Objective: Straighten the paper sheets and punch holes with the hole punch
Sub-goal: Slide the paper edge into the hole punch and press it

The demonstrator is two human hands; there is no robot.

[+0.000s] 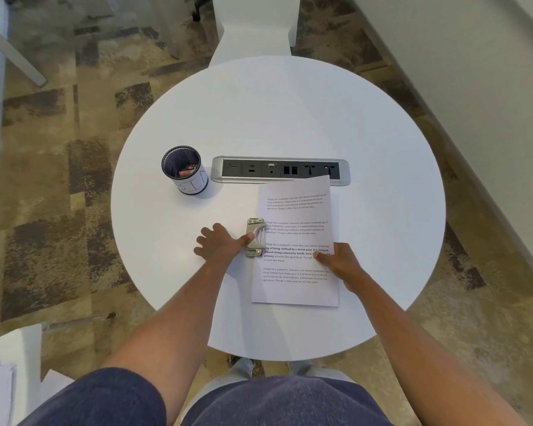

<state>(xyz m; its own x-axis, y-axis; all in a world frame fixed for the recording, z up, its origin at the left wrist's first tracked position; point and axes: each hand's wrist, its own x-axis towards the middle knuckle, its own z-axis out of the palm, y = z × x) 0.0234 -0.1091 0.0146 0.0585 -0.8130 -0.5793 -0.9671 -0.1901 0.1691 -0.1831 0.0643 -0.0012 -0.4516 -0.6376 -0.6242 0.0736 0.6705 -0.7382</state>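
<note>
A stack of white printed paper sheets lies on the round white table, its far corner overlapping the socket strip. A metal hole punch sits over the middle of the sheets' left edge. My left hand lies flat on the table beside the punch, fingers spread, thumb resting on the punch's handle. My right hand presses flat on the right side of the sheets, fingers on the text.
A black mesh pen cup with a white label stands at the left of the table. A recessed power and data socket strip runs across the middle. A white chair stands beyond the far edge. Patterned carpet surrounds the table.
</note>
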